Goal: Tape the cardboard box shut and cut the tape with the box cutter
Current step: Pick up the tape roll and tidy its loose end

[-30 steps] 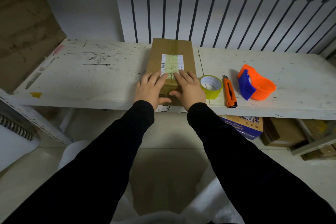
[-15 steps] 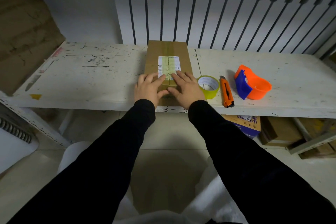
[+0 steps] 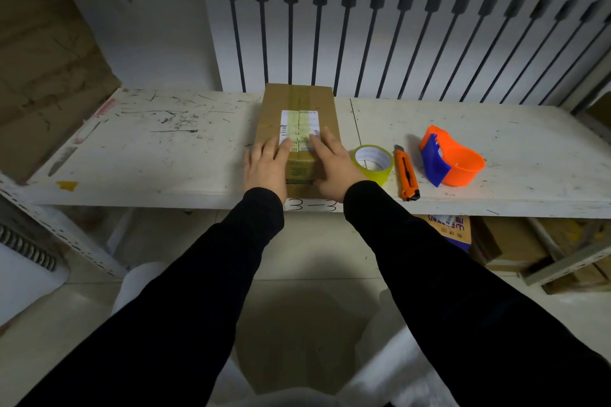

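Observation:
A long brown cardboard box [image 3: 299, 102] lies on the white shelf [image 3: 165, 155], its flaps closed, with a white label and a strip of yellowish tape along the middle seam. My left hand [image 3: 267, 163] lies flat on the near left part of the box top. My right hand [image 3: 332, 163] lies flat on the near right part, fingers spread. A roll of yellowish tape [image 3: 374, 163] stands just right of my right hand. The orange box cutter [image 3: 407, 177] lies beside the roll, blade end pointing away.
An orange and blue tape dispenser [image 3: 451, 157] sits further right on the shelf. Black railing bars [image 3: 317, 26] rise behind the shelf. Cardboard boxes [image 3: 509, 241] are stored under the shelf at right. A brown board [image 3: 39, 59] leans at far left.
My two hands have slid apart on the box top, from touching over the seam to resting on either side of it. The view has shifted slightly.

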Tool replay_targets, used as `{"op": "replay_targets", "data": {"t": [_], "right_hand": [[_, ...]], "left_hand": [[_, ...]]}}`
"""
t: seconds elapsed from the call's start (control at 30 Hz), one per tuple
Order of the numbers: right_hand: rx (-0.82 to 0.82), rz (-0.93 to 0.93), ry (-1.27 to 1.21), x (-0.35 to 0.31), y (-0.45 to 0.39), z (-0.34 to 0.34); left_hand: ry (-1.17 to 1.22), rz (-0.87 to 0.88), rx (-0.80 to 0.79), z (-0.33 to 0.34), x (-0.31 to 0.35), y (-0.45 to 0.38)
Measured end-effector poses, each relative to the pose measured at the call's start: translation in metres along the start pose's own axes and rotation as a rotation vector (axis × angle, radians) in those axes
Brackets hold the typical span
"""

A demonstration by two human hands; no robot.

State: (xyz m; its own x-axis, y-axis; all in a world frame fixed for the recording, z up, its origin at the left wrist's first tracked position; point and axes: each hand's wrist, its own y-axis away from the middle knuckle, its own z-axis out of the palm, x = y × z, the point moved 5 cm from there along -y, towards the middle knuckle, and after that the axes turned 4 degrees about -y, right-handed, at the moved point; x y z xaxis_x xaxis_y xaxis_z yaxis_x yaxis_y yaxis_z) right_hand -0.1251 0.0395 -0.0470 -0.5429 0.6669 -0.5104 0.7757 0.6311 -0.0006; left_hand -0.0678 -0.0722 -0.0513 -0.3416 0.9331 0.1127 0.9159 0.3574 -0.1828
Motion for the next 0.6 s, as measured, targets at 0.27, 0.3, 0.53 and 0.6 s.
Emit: {"op": "replay_targets", "data": {"t": [0.27, 0.3, 0.53, 0.6], "right_hand": [[0.419, 0.128, -0.098, 0.024, 0.019, -0.031], [0.452, 0.139, -0.120, 0.031, 0.023, -0.034], [0.576, 0.287, -0.361, 0.093, 0.043, -0.048], [0.550, 0.344, -0.373, 0.108, 0.042, -0.046]], "left_hand": [[0.036, 0.221, 0.084, -0.010, 0.080, 0.011], [0.076, 0.235, 0.101, -0.011, 0.091, 0.012], [0.200, 0.361, 0.032, 0.005, 0.154, 0.005], [0.217, 0.363, -0.040, 0.013, 0.164, 0.000]]}}
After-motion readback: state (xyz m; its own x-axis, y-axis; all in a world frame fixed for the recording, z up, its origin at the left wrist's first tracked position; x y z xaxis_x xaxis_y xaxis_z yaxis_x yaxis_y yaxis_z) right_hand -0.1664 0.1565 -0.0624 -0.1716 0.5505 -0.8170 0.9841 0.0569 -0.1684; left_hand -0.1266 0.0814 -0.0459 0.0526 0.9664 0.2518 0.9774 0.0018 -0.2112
